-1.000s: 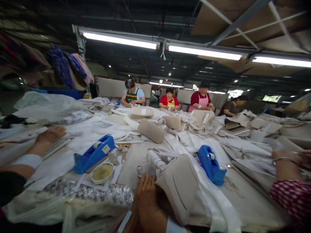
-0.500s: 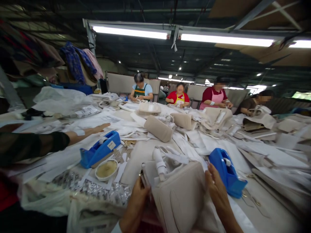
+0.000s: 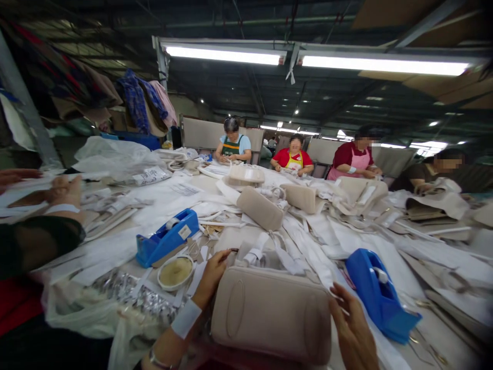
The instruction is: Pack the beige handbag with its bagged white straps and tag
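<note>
A beige handbag (image 3: 269, 313) is in front of me, its broad side facing me and its top edge roughly level. White-wrapped straps (image 3: 257, 252) and clear plastic stick up behind that edge. My left hand (image 3: 213, 272) is closed on the bag's upper left corner, beside a small dark tab at the fingertips. At the upper right corner, the bent fingers of my right hand (image 3: 348, 318) touch the bag; part of that grip is hidden. A blue tape dispenser (image 3: 379, 293) lies just right of my right hand.
Left of the bag are another blue tape dispenser (image 3: 169, 239), a round tub of yellowish stuff (image 3: 175, 272) and silvery packets (image 3: 134, 298). Beige bags (image 3: 260, 208) and white wrapping cover the table. A co-worker's hands (image 3: 63, 192) are at far left; several people work opposite.
The handbag has turned from an angled position to face me broadside, and my left hand has moved up at its corner. The co-worker's arm at left has drawn back.
</note>
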The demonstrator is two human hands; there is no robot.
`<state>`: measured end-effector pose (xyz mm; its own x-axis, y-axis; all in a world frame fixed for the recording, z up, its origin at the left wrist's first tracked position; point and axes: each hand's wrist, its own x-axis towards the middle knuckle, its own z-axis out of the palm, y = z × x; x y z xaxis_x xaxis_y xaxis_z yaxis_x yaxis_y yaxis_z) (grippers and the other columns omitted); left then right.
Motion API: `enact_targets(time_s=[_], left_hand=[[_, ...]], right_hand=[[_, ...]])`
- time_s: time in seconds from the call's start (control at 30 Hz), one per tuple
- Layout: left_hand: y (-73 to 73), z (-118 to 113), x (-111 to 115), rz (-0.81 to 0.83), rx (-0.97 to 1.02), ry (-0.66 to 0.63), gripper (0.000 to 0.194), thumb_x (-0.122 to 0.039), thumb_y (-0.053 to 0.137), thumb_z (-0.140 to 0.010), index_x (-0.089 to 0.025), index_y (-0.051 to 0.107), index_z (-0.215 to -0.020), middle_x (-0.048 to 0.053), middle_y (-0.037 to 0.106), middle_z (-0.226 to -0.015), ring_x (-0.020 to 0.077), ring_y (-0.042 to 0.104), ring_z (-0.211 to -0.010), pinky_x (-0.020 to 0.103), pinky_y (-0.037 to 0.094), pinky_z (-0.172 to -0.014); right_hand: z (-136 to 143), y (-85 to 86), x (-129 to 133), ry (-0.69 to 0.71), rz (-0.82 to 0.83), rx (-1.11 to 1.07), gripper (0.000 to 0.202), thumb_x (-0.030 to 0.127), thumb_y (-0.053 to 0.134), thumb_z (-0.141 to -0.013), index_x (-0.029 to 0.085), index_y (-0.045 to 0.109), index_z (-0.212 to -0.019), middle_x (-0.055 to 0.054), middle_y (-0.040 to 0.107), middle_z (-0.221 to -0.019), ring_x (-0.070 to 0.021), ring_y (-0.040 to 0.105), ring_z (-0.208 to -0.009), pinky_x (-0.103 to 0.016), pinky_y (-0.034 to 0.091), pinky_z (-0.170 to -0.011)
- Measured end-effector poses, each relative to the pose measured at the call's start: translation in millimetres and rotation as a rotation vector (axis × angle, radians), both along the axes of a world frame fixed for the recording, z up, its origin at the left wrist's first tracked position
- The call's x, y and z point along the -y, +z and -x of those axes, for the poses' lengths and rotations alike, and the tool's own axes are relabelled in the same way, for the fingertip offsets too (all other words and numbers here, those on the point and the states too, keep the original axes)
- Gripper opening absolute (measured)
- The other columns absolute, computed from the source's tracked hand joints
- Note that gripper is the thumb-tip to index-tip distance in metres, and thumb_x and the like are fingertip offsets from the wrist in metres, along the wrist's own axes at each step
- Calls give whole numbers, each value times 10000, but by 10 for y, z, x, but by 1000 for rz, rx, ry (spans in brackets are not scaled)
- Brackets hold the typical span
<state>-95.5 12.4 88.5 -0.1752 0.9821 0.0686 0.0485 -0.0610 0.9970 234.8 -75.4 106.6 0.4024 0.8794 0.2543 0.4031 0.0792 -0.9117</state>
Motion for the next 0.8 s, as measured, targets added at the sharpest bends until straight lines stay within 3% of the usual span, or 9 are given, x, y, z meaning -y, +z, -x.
enact_targets(time_s=[0.07, 0.13, 0.2, 0.27, 0.37, 0.5, 0.67, 0.8], left_hand=[[-20, 49, -22, -11, -36, 22, 454, -378, 621, -666, -118, 699, -1030, 149, 690, -1143, 313, 614, -1124, 444, 455, -1014], [49, 54, -53, -37, -82, 31, 436, -371, 575, -716, -113, 685, -1050, 154, 674, -1161, 305, 594, -1146, 449, 444, -1019], [199, 11, -144, -79, -131, 6, 409, -342, 538, -755, -123, 677, -1072, 144, 656, -1189, 285, 572, -1162, 436, 433, -1023], [388, -85, -315, -124, -176, -67, 380, -301, 542, -754, -147, 682, -1072, 121, 655, -1186, 263, 574, -1130, 415, 434, -1015], [637, -314, -664, -166, -220, -218, 393, -209, 604, -659, -169, 701, -1039, 98, 669, -1157, 250, 588, -1062, 401, 437, -1004], [783, -642, -1019, -192, -225, -423, 475, -114, 628, -516, -172, 720, -979, 86, 682, -1136, 268, 603, -1049, 394, 450, -991], [699, -835, -1108, -237, -171, -575, 374, -113, 673, -474, -209, 725, -831, 53, 699, -1045, 278, 594, -1055, 381, 434, -1001], [592, -862, -1111, -247, -110, -593, 307, -136, 687, -473, -185, 690, -776, 18, 677, -805, 224, 598, -821, 357, 489, -843]], right_hand=[[1, 297, -227, 43, -22, 121, 477, 548, 520, -855, 215, 571, -1192, -80, 628, -1200, -274, 596, -1062, -409, 466, -931], [89, 599, -508, 168, -18, 323, 353, 447, 470, -890, 206, 607, -1109, -67, 662, -1123, -234, 610, -1017, -363, 468, -912], [273, 841, -790, 314, 58, 630, 301, 328, 419, -922, 187, 606, -1111, -74, 677, -1088, -215, 610, -1007, -331, 466, -890], [525, 985, -1017, 410, 157, 895, 280, 278, 482, -906, 162, 599, -1132, -97, 693, -1061, -251, 598, -1046, -358, 452, -903], [898, 1022, -1208, 435, 224, 1051, 426, 236, 675, -789, 82, 581, -1175, -187, 687, -1095, -362, 564, -1119, -445, 426, -932], [1157, 933, -1307, 427, 290, 1143, 506, 58, 626, -757, 27, 537, -1254, -243, 658, -1149, -378, 568, -1147, -452, 433, -940], [1144, 980, -1464, 446, 333, 1106, 324, 123, 584, -880, 101, 575, -1203, -144, 673, -1109, -258, 645, -1019, -402, 507, -873], [1154, 1132, -1619, 569, 303, 1023, 186, 282, 668, -897, 132, 644, -1004, -41, 668, -979, -195, 650, -900, -390, 548, -824]])
